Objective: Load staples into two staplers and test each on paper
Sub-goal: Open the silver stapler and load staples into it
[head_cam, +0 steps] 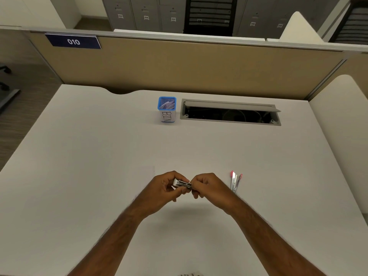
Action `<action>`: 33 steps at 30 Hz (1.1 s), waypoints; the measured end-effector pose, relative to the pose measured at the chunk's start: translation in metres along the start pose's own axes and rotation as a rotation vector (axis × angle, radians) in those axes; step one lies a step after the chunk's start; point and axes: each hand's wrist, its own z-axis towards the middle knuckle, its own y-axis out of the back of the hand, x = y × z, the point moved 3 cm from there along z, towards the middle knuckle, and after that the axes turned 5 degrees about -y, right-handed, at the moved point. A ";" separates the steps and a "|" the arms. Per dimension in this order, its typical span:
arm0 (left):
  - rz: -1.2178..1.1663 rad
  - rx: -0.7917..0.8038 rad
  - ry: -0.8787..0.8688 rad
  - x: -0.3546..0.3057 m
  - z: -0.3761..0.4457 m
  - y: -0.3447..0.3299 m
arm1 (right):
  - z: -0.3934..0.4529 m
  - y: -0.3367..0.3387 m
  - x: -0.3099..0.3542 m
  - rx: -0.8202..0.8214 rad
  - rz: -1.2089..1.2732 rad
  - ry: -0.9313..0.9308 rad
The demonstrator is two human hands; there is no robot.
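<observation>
Head view: left hand (166, 188) grips a silver stapler (182, 183), right hand (207, 186) pinches its end; a loose pinch could spill staples onto the tabletop (99, 156).

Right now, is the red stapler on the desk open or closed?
Open. The red stapler lies on the desk with its two arms spread in a V, red tips apart, right of the hands.

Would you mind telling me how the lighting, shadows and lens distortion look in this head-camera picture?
In the head view the light is soft and even, with no glare on the desk; a faint diffuse shadow lies under the left hand and right hand, which hold the stapler. The wide-angle lens bows the partition. The red stapler looks slightly soft.
</observation>
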 end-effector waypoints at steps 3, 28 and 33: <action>-0.011 -0.003 0.001 0.000 -0.001 0.000 | -0.002 0.002 0.002 0.030 0.009 0.020; -0.059 -0.050 0.014 -0.001 0.002 0.012 | -0.015 0.012 0.008 0.164 0.134 0.144; -0.088 -0.059 0.010 -0.003 0.002 0.012 | -0.014 0.012 0.008 0.124 0.169 0.170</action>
